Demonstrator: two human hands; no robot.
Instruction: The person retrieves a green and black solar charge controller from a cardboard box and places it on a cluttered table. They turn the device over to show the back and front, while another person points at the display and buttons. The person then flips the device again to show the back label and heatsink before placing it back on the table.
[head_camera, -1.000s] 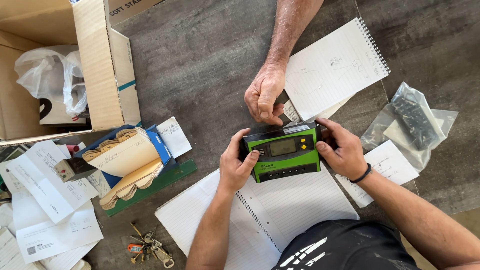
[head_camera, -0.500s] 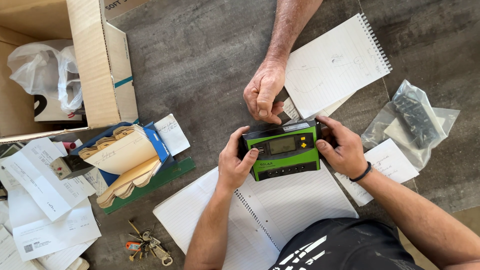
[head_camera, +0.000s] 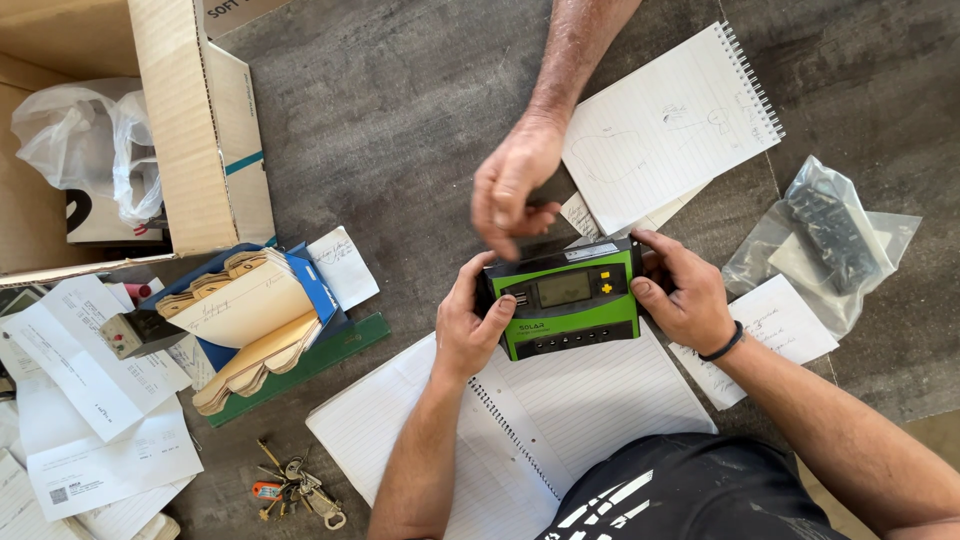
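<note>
A: How was the green device (head_camera: 572, 298) held?

B: It was gripped from 2 sides. The left hand (head_camera: 470, 325) was closed around its left end, thumb laid over the front edge, and the right hand (head_camera: 685, 290) was closed around its right end, fingers curled behind. It was kept level and face up between them, probably so the small screen and the row of sockets along its near edge could be read.

A: And what was seen beneath the hands?

B: An open spiral notebook (head_camera: 560, 420) was spread under the device, perhaps as a clean pad over the grey floor (head_camera: 400, 120).

A: Was another hand noted?

B: Yes, 1 more, from another person (head_camera: 515, 185), was reaching in from beyond the device, fingers pinched just above its far edge. Whether anything was pinched could not be told, as it was blurred.

A: What lay around?

B: A written notepad (head_camera: 670, 130) was beyond the right hand, a clear bag of dark parts (head_camera: 830, 240) to its right. Left of the left hand, a blue folder of card files (head_camera: 250, 320) and a cardboard box (head_camera: 190, 130) were seen; keys (head_camera: 300, 490) lay nearer the body.
</note>
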